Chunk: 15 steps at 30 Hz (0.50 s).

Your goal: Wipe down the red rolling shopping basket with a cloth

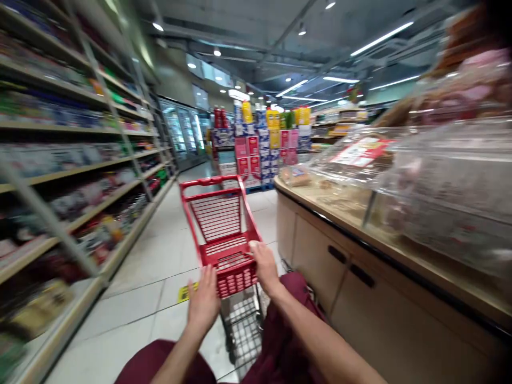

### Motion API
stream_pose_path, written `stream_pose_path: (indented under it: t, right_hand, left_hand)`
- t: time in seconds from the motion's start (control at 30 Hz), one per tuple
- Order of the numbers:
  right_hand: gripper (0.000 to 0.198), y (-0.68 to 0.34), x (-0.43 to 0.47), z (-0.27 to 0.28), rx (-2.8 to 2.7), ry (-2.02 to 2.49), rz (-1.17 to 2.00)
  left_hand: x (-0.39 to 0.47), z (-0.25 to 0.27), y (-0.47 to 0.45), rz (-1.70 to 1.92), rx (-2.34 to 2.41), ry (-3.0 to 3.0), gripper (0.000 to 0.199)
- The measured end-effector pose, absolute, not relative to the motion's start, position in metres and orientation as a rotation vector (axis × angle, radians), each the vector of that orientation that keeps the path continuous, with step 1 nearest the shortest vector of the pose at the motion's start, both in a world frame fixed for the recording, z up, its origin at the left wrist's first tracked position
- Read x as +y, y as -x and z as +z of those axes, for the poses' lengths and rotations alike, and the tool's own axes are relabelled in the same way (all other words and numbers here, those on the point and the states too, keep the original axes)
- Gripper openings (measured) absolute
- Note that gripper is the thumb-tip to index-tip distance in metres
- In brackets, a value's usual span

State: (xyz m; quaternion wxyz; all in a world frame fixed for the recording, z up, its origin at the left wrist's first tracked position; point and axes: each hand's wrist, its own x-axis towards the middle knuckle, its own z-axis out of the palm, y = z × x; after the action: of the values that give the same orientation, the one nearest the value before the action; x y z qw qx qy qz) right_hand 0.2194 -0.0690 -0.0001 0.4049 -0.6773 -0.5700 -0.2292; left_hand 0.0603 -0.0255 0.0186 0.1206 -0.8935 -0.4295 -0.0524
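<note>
In front of me stands a small red shopping cart (219, 213) with a slatted back and a grey wire rack (245, 320) beneath. My left hand (205, 300) rests against the near left corner of the red basket, its fingers stretched upward and the thumb apart. At the near right corner my right hand (266, 269) is closed round the red rim, thumb on top; its other fingers are mostly hidden behind the rim. My knees in dark red trousers (290, 325) lie on both sides of the rack.
Tall shelves (80, 128) packed with goods run along the left. A wooden counter (320, 256) with plastic-covered displays (440, 170) stands close on the right. Stacked boxes and bottles (260, 149) stand farther ahead. The tiled floor (172, 245) carries a yellow sticker (187, 293) left of the cart.
</note>
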Motion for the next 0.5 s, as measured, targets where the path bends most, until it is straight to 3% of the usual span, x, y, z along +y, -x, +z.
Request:
stream_pose_path:
  t: [0.17,0.37,0.5]
  right_hand:
    - [0.053,-0.208,-0.060,-0.040,-1.659,1.364,-0.568]
    - [0.058,-0.226,-0.067,-0.045,-1.390,1.581,-0.578]
    - [0.059,-0.201,-0.056,-0.048,-1.628,1.417,-0.601]
  left_hand:
    - [-0.025,0.001,-0.057,-0.251,-1.281,2.596,0.070]
    - [-0.015,-0.015,-0.055,-0.395,-1.319,2.610,0.072]
    - [-0.011,-0.016,-0.047,-0.421,-1.328,2.607,0.071]
